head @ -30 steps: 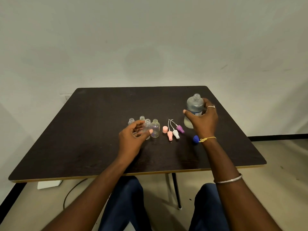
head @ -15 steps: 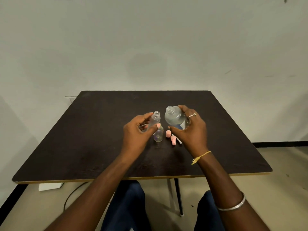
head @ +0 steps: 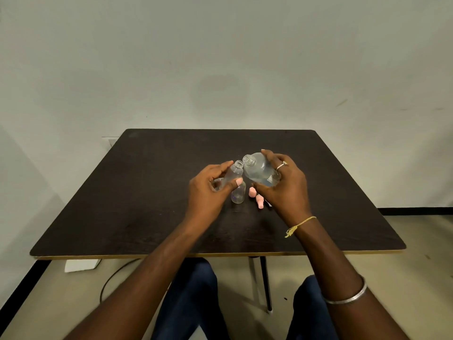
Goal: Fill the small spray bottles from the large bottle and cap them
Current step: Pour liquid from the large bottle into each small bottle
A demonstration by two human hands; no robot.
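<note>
— Where's the small bottle (head: 232, 172)?
— Above the table's middle. The left hand (head: 208, 190) pinches it: clear, uncapped, tilted toward one o'clock. The right hand (head: 285, 190) grips the large bottle (head: 260, 171), mouth toward ten o'clock.
— Pouring?
— Can't tell; too blurry.

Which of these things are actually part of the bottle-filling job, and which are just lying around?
In use: large bottle in the right hand, small bottle in the left hand, spare small bottle, pink caps.
Lying about: white box, cable.
</note>
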